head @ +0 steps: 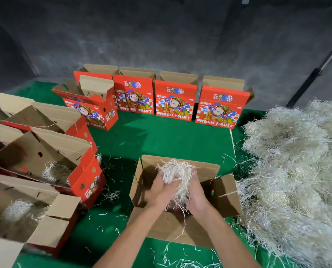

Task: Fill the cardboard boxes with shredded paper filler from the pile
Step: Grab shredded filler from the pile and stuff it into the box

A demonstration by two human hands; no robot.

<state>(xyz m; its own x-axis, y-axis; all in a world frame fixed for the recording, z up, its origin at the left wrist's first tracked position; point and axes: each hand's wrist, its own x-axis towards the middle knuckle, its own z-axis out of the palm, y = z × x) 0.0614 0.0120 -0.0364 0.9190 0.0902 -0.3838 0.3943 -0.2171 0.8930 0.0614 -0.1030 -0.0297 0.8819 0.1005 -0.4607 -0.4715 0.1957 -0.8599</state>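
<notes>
Both hands over the open box [180,227] in front: the left hand [162,190] and right hand [197,194] cup a clump of shredded paper [177,176] between them, fingers curled round it, strands trailing down into the box. The big pile [296,165] sits just to the right on the green mat [161,138]. To the left, opened boxes [51,161] hold some filler (the nearest ones are blurred). Four red boxes [175,97] printed "FRESH FRUIT" stand in a row at the back.
</notes>
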